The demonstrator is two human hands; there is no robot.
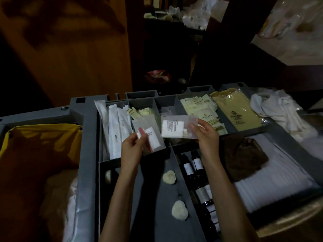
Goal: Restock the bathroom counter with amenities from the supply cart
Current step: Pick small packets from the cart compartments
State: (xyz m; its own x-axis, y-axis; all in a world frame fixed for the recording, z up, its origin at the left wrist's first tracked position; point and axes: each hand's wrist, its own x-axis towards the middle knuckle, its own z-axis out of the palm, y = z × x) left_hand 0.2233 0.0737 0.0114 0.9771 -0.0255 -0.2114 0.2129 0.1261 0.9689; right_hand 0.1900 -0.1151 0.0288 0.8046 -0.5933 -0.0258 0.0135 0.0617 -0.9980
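Left hand [133, 145] pinches one frosted amenity pouch [148, 135]; right hand [205, 135] pinches a second pouch [178, 126]. Both are held above the grey supply cart tray [90, 137], beside stocked compartments

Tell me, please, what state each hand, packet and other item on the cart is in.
left hand, pinching the left packet
right hand, pinching the right packet
dark bottles, lying on their sides
heart soaps, lying loose, apart
yellow bag, open
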